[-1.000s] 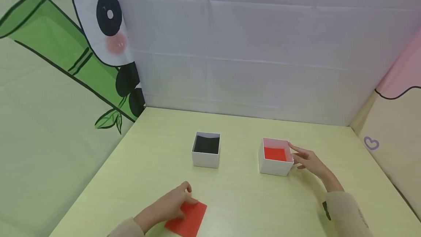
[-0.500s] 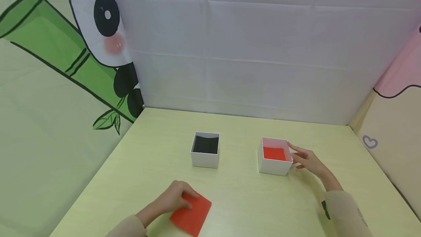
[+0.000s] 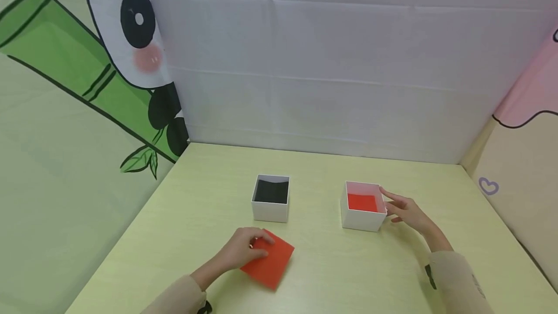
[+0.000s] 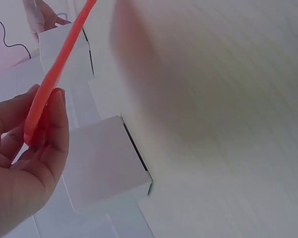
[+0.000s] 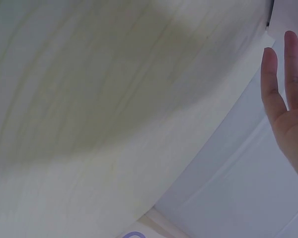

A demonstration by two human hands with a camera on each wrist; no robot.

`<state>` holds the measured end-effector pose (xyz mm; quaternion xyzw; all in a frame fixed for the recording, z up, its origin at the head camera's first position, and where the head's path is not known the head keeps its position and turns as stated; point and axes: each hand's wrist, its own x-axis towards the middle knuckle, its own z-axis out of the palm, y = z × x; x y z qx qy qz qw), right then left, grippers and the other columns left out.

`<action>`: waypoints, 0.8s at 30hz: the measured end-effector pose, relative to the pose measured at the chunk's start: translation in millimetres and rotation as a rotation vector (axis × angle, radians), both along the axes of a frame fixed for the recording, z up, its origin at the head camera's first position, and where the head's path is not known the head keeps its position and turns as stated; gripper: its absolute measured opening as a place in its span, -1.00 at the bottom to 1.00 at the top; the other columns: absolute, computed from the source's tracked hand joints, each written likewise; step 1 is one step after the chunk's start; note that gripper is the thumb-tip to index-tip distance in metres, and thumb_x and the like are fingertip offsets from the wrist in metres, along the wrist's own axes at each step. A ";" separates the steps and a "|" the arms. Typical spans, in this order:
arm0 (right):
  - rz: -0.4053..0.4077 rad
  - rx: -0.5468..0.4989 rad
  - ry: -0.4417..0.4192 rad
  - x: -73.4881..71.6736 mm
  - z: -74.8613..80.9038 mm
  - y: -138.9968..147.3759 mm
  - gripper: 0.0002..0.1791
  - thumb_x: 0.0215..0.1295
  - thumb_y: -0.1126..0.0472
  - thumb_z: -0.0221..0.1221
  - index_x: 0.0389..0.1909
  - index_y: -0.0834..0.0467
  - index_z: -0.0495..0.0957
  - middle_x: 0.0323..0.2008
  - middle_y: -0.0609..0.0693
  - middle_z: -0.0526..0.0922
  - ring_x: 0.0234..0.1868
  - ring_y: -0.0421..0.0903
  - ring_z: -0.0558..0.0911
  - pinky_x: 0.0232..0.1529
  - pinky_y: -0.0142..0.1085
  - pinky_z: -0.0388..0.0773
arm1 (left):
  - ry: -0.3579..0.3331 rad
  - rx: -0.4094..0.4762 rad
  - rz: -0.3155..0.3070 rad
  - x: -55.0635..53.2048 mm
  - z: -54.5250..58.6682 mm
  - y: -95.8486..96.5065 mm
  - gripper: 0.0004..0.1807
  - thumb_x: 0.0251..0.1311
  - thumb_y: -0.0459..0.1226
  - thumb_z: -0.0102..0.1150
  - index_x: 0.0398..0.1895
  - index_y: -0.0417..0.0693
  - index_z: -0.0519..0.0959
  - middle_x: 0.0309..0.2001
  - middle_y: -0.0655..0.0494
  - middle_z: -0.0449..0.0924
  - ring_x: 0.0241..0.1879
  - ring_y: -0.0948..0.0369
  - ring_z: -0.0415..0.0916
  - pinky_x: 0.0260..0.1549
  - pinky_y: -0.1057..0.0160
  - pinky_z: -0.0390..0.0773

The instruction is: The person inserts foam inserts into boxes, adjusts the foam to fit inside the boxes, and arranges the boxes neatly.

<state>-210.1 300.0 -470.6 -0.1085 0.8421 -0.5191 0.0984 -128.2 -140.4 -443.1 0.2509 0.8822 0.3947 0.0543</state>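
My left hand (image 3: 244, 248) pinches a thin red square sheet (image 3: 275, 260) by its left side, tilted above the table. In the left wrist view this sheet (image 4: 64, 54) shows edge-on between thumb and fingers. My right hand (image 3: 407, 213) touches the right side of a white open-topped box (image 3: 364, 221), one fingertip at the rim; its fingers look straight in the right wrist view. Inside that box lies a red piece (image 3: 362, 202). Ahead of the left hand stands a second white box (image 3: 270, 212), with a black piece (image 3: 272, 191) inside.
Both boxes stand on a pale yellow wood-grain table (image 3: 322, 265), with a gap between them. A white cloth backdrop (image 3: 322, 81) rises behind the far edge. On the left hangs a printed cloth with a panda and green bamboo (image 3: 65, 47).
My left hand has picked up the red sheet by its edge and carried it forward and to the right, toward the boxes. The right hand keeps its place at the right box.
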 end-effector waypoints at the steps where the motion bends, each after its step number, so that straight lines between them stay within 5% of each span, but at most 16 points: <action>1: -0.001 -0.002 0.000 0.2 -0.1 0.0 -0.37 0.31 0.17 0.01 0.31 0.23 0.00 0.09 0.43 0.30 -0.22 0.05 0.56 -0.22 -0.05 0.48 | 0.002 0.007 0.002 -1.0 0.2 2.1 -0.77 -0.12 -0.47 0.28 -0.33 -0.06 0.63 -0.31 0.20 0.55 -0.38 0.23 0.36 -0.43 0.33 0.37; 12: 0.006 -0.018 -0.004 0.7 -0.4 0.3 -0.38 0.31 0.18 0.01 0.30 0.25 0.00 0.08 0.44 0.30 -0.24 0.02 0.56 -0.23 -0.06 0.48 | -0.014 0.147 -0.028 -9.7 0.5 25.2 -0.72 0.01 -0.47 0.19 -0.15 -0.16 0.55 -0.15 0.03 0.53 -0.29 0.13 0.45 -0.34 0.30 0.45; 21: 0.009 -0.017 0.005 1.3 0.9 0.1 -0.39 0.31 0.18 0.00 0.30 0.25 0.01 0.07 0.44 0.31 -0.25 0.00 0.57 -0.24 -0.06 0.48 | -0.160 0.244 -0.035 -17.3 3.8 49.8 -0.65 0.15 -0.53 -0.07 0.01 -0.19 0.47 -0.02 -0.04 0.43 -0.13 0.06 0.39 -0.27 0.24 0.46; 24: 0.005 -0.017 0.007 1.5 1.1 -0.3 -0.39 0.31 0.18 0.01 0.30 0.25 0.02 0.07 0.45 0.31 -0.25 0.01 0.57 -0.24 -0.06 0.48 | -0.183 0.257 -0.023 -12.9 17.4 58.4 -0.62 0.14 -0.58 -0.17 0.04 -0.27 0.43 0.01 -0.11 0.41 -0.08 0.01 0.36 -0.20 0.14 0.44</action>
